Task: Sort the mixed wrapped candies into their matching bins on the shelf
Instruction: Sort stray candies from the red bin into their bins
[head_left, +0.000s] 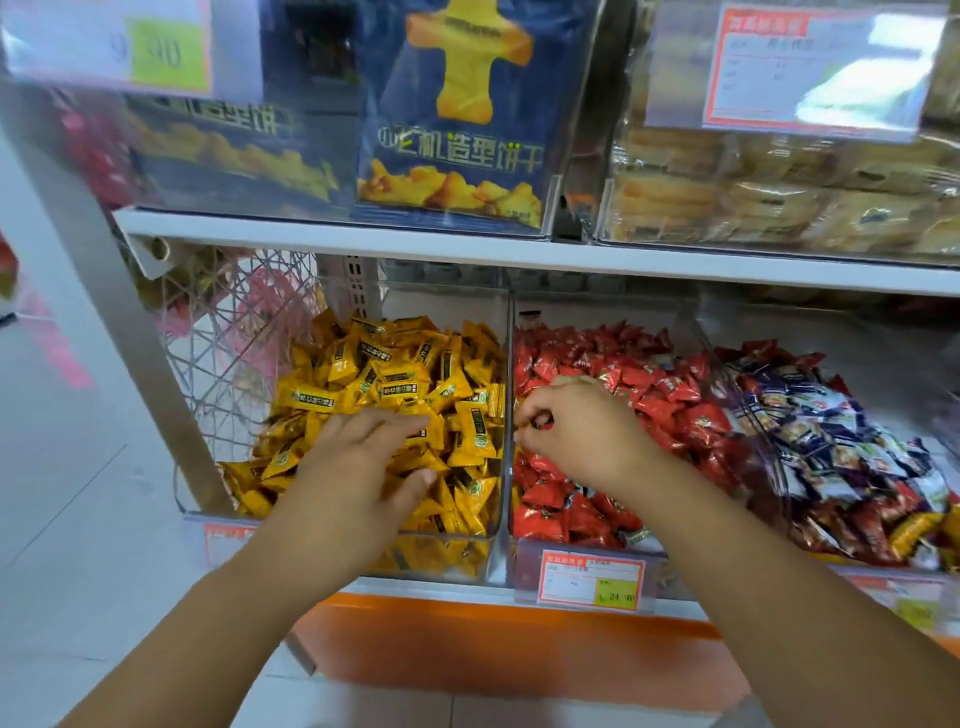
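Left hand (363, 457) flat, fingers straight, laid over yellow candies (389, 374) in left bin (441, 538). Right hand (576, 431) curled over red candies (623, 364) at left wall of red bin (522, 545); whether it holds anything: cannot tell. Mixed candies (841, 441) in right bin (769, 467). Judged light, crinkly, slippery; pinch by wrapper edge. Upper shelf (519, 254) limits lift; bin fronts open.

I see a white shelf (467, 248) running across the middle of the frame. On it stand a biscuit box (553, 205), clear, upper centre, and a pastry box (675, 236), clear, upper right. On the lower board (426, 586) three clear bins sit side by side: yellow bin (496, 545) lower centre, red bin (519, 551) just right of it, mixed bin (779, 499) far right. A price tag (589, 579) fronts the red bin.
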